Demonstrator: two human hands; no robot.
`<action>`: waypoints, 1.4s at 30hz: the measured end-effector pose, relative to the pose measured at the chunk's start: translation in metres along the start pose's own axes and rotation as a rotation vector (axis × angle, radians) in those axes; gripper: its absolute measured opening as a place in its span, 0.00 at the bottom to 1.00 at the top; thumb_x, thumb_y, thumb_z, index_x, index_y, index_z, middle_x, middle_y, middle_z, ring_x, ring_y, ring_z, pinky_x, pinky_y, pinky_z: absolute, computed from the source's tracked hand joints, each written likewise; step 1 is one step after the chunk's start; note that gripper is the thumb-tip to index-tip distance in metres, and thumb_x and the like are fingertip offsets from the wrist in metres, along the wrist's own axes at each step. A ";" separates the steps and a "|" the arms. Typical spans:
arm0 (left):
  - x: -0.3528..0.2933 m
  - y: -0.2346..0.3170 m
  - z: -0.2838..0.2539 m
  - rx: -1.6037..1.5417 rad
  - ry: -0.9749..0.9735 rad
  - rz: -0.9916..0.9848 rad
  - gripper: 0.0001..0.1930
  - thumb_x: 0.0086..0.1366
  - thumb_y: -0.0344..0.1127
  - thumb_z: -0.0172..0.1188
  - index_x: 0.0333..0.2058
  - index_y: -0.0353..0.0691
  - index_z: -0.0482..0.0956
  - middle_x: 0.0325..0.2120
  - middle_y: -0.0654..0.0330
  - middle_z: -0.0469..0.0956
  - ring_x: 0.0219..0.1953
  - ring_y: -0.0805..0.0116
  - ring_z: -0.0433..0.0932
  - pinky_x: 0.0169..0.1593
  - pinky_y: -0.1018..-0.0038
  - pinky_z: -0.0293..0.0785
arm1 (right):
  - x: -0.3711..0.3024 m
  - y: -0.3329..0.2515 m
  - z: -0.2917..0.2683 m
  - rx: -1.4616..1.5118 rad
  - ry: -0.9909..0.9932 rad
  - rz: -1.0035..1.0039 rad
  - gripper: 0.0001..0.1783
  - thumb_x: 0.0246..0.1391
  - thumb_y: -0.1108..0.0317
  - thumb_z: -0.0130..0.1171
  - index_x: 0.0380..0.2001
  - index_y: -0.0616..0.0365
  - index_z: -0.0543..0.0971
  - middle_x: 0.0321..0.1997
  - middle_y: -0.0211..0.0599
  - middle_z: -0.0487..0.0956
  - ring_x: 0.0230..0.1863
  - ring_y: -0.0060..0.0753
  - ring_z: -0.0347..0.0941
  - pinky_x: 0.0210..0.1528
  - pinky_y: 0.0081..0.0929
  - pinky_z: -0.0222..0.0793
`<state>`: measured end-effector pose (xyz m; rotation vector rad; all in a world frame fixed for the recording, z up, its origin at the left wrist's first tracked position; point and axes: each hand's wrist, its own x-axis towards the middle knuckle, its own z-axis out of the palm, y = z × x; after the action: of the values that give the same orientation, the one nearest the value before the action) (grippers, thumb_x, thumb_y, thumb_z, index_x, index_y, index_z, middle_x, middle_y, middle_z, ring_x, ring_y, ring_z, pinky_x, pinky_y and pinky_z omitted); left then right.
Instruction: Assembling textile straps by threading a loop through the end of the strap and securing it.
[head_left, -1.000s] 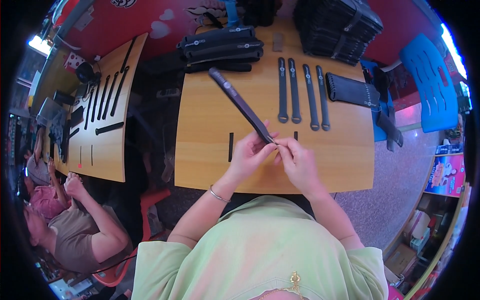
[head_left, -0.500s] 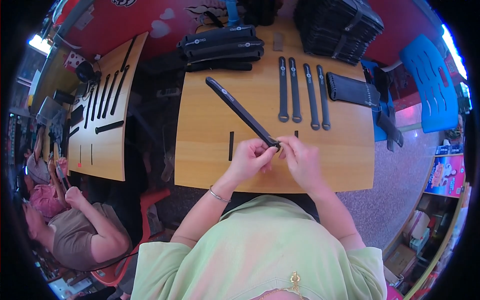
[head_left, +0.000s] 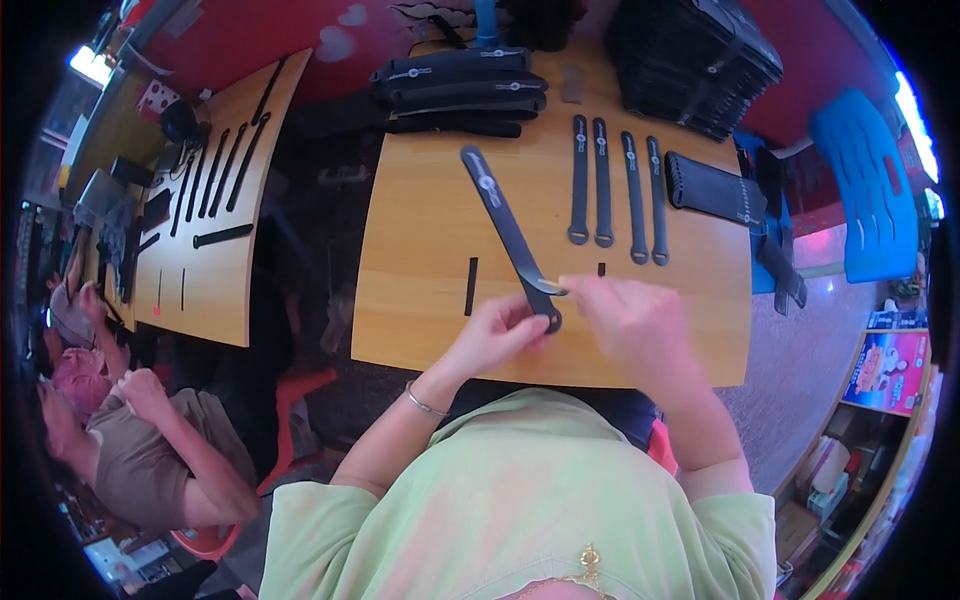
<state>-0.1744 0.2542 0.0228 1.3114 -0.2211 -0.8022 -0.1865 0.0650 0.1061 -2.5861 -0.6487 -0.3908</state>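
the strap [head_left: 503, 220] was over the desk [head_left: 420, 220]. the left hand [head_left: 500, 332] pinched its round end. the right hand [head_left: 638, 318] had moved off that end, leaving it in view; i couldn't tell that hand's grip.

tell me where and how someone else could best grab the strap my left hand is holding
Probably by the rounded far end of the strap, pinched edge to edge, coming from across the table. The left hand pinches the near end and the right hand is close beside it; the long flat strap slants away from both, leaving its far end free.
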 end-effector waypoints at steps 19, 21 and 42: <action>0.005 0.028 -0.003 -0.861 0.153 0.121 0.16 0.66 0.28 0.37 0.51 0.36 0.64 0.22 0.66 0.63 0.14 0.79 0.58 0.19 0.83 0.53 | -0.008 0.001 -0.026 0.308 -0.116 0.556 0.29 0.40 0.68 0.69 0.50 0.47 0.75 0.16 0.34 0.71 0.19 0.30 0.71 0.23 0.29 0.66; 0.002 0.034 0.003 -0.771 0.082 0.003 0.16 0.66 0.29 0.38 0.52 0.37 0.64 0.21 0.67 0.62 0.14 0.80 0.57 0.19 0.84 0.53 | 0.005 -0.009 -0.021 0.385 -0.023 0.346 0.28 0.38 0.70 0.69 0.48 0.46 0.77 0.21 0.31 0.70 0.23 0.25 0.71 0.25 0.25 0.65; -0.035 0.010 -0.021 -0.597 -0.271 -0.224 0.14 0.63 0.26 0.39 0.48 0.35 0.64 0.18 0.69 0.53 0.13 0.83 0.48 0.16 0.83 0.45 | 0.077 0.133 -0.019 0.831 0.397 0.507 0.06 0.54 0.69 0.61 0.34 0.60 0.81 0.30 0.24 0.78 0.33 0.13 0.68 0.39 0.14 0.60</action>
<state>-0.1833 0.2927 0.0361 0.6687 -0.0382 -1.1338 -0.0575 -0.0210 0.1045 -1.7137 0.0207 -0.3487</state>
